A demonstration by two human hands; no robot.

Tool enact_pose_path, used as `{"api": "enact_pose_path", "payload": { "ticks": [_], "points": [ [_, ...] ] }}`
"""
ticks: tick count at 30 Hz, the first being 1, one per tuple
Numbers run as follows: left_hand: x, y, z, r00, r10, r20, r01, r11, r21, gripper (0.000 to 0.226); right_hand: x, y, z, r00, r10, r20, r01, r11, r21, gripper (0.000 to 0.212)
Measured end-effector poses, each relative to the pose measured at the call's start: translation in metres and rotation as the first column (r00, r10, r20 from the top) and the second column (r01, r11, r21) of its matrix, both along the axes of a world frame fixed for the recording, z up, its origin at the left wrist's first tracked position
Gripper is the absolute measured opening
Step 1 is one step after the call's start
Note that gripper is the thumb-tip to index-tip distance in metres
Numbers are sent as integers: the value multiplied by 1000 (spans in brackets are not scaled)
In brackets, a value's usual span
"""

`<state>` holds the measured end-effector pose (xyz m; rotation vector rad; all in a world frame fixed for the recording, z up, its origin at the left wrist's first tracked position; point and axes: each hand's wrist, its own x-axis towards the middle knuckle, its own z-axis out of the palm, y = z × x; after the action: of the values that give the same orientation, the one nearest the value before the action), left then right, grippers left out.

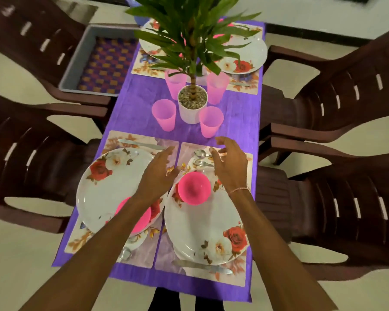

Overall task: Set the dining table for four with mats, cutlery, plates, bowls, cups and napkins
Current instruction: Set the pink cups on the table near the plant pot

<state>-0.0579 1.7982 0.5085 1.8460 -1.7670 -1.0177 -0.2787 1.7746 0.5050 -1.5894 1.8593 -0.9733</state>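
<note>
Two floral plates lie on mats at the near end: the left plate (pixel 106 187) and the right plate (pixel 202 232). A pink bowl (pixel 194 188) sits on the right plate; another pink bowl (pixel 142 218) on the left plate is partly hidden by my left forearm. My left hand (pixel 160 173) hovers with fingers relaxed between the plates. My right hand (pixel 229 162) hangs with loosely spread fingers over a spoon (pixel 200 153) and fork (pixel 202 163), holding nothing. Several pink cups ring the plant pot, the nearest two being the left cup (pixel 164 115) and the right cup (pixel 210 121). Two more plates lie at the far end, one being the far right plate (pixel 249 57).
A potted plant (pixel 192 104) stands mid-table on the purple cloth (pixel 238 117). A grey tray (pixel 76 70) with a checked liner rests on the far left chair. Brown plastic chairs (pixel 346 90) flank both sides. A knife (pixel 202 267) lies by the near edge and another knife (pixel 137 143) above the left plate.
</note>
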Motion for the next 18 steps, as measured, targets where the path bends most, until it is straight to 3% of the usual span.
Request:
{"api": "enact_pose_path", "payload": {
  "ticks": [4, 8, 15, 18],
  "points": [
    [36, 66, 30, 985, 60, 162, -56, 998, -29, 70, 21, 47, 25, 982, 183, -47, -180, 982, 51, 50],
    [77, 120, 42, 978, 160, 134, -153, 986, -62, 65, 67, 90, 39, 925, 365, -109, -353, 929, 115, 49],
    [189, 173, 37, 958, 220, 186, -194, 970, -145, 75, 188, 131, 35, 885, 452, -117, -445, 892, 76, 55],
    [266, 184, 30, 954, 275, 121, -264, 959, -100, 85, 261, 139, 34, 880, 435, -190, -435, 899, 45, 59]
  ]
}}
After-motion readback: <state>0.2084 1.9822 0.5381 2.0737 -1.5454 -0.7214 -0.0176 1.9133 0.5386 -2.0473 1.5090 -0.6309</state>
